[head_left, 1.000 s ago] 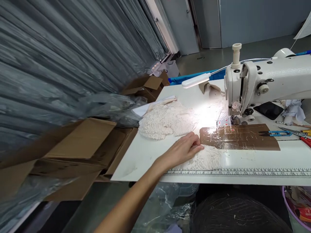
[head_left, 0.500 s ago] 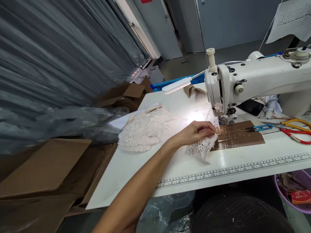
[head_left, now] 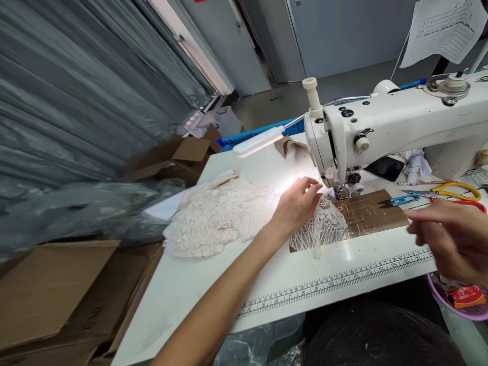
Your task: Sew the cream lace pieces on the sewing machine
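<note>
My left hand (head_left: 299, 203) is closed on a piece of white lace fabric (head_left: 324, 226), just left of the sewing machine's (head_left: 339, 168) presser foot. The lace spreads over the brown plate (head_left: 375, 213), its fringed edge hanging toward me. A larger heap of the pale lace (head_left: 213, 218) lies on the table to the left. My right hand (head_left: 453, 239) is at the right, over the table's front edge, fingers curled in; whether anything is between them is hidden. Blue thread snips (head_left: 400, 201) lie on the plate close to it.
Yellow-handled scissors (head_left: 453, 190) and a black phone (head_left: 386, 168) lie under the machine arm. A lamp (head_left: 259, 141) lights the needle area. A ruler strip (head_left: 339, 282) runs along the front of the table. Cardboard boxes (head_left: 57, 284) stand left; a purple basket (head_left: 468, 312) is below right.
My right hand has come into view from the right. The lace lies more spread out over the plate, and my left hand is closer to the presser foot. The view has shifted rightward.
</note>
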A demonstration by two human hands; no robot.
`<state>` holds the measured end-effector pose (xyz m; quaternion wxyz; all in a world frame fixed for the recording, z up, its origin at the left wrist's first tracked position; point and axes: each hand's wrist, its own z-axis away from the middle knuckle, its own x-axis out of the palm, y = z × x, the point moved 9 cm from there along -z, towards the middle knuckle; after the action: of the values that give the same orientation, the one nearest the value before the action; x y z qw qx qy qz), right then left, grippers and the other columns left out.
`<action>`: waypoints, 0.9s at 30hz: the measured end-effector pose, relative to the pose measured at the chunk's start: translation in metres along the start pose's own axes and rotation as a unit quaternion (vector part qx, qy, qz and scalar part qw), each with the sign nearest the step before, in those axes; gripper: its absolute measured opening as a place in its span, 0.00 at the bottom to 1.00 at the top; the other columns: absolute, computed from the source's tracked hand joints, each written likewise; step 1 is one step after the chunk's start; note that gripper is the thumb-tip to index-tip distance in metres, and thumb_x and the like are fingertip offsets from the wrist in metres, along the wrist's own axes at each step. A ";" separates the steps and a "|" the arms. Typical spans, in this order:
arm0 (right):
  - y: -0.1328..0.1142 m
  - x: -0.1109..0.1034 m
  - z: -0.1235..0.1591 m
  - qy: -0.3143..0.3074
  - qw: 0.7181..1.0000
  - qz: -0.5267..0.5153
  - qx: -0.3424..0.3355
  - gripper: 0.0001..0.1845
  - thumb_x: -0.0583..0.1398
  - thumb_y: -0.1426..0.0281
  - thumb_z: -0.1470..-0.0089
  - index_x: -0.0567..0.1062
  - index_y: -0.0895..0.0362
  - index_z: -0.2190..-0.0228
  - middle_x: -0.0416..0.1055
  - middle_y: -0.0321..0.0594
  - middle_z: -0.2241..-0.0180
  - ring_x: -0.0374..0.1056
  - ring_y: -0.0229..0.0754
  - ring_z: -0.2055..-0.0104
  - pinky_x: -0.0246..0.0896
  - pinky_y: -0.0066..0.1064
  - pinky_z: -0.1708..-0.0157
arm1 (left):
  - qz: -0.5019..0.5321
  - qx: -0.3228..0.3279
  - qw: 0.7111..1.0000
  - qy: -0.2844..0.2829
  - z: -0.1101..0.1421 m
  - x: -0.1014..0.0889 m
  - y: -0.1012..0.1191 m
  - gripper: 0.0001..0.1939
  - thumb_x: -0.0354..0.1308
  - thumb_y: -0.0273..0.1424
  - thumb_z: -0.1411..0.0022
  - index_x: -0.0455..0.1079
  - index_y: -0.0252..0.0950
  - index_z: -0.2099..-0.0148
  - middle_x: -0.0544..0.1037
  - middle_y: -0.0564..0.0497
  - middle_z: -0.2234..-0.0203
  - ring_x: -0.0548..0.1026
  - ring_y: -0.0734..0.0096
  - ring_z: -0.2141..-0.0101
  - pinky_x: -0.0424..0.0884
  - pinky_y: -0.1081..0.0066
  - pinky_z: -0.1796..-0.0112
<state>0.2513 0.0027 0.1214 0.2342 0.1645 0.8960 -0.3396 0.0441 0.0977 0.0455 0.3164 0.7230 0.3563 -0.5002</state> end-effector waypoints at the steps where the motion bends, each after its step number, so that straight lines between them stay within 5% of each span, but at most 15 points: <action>1: 0.001 0.008 -0.006 0.002 1.000 0.010 -0.020 0.12 0.53 0.74 0.38 0.74 0.50 0.58 0.71 0.33 0.77 0.66 0.33 0.77 0.60 0.26 0.78 | 0.026 0.013 1.000 0.010 0.005 0.002 0.008 0.12 0.45 0.28 0.29 0.69 0.32 0.56 0.75 0.42 0.61 0.74 0.67 0.64 0.74 0.67 0.66; 6: 0.032 0.071 -0.020 -0.096 0.994 -0.025 -0.051 0.12 0.52 0.72 0.39 0.76 0.57 0.62 0.74 0.36 0.75 0.67 0.33 0.76 0.60 0.26 0.76 | 0.085 0.082 0.993 0.014 0.025 0.013 0.048 0.19 0.53 0.44 0.32 0.69 0.31 0.55 0.74 0.43 0.63 0.74 0.63 0.63 0.77 0.64 0.66; 12: 0.067 0.126 -0.025 -0.263 0.964 -0.023 0.040 0.18 0.52 0.69 0.41 0.75 0.62 0.55 0.74 0.42 0.70 0.66 0.37 0.72 0.59 0.30 0.71 | 0.153 0.119 0.980 0.044 0.036 0.004 0.048 0.10 0.46 0.25 0.29 0.69 0.31 0.59 0.77 0.45 0.66 0.76 0.69 0.65 0.77 0.68 0.65; 17: 0.070 0.164 -0.025 -0.426 0.896 -0.063 0.108 0.22 0.58 0.74 0.52 0.72 0.61 0.53 0.71 0.38 0.70 0.63 0.35 0.73 0.56 0.28 0.72 | 0.313 0.045 0.947 0.053 0.037 -0.005 0.029 0.12 0.47 0.21 0.35 0.72 0.35 0.59 0.78 0.48 0.66 0.77 0.73 0.66 0.75 0.71 0.65; 23: 0.078 0.163 -0.024 -0.393 0.900 -0.092 0.163 0.15 0.58 0.73 0.53 0.75 0.59 0.60 0.68 0.34 0.75 0.60 0.32 0.76 0.54 0.27 0.73 | 0.411 -0.191 0.891 -0.003 0.046 0.024 0.002 0.07 0.55 0.29 0.40 0.73 0.34 0.62 0.68 0.57 0.83 0.62 0.80 0.82 0.61 0.77 0.81; 27: 0.078 0.159 -0.022 -0.349 0.915 -0.098 0.176 0.16 0.59 0.67 0.49 0.76 0.60 0.59 0.68 0.34 0.76 0.61 0.33 0.76 0.54 0.28 0.72 | 0.459 -0.233 0.857 0.012 0.047 0.028 0.002 0.10 0.60 0.36 0.42 0.70 0.34 0.63 0.72 0.55 0.79 0.65 0.79 0.80 0.62 0.77 0.79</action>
<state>0.1469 0.0952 0.0097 0.4645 -0.0148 0.6951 -0.5485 0.0290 0.0642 0.0050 0.6653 0.7154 0.0940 -0.1915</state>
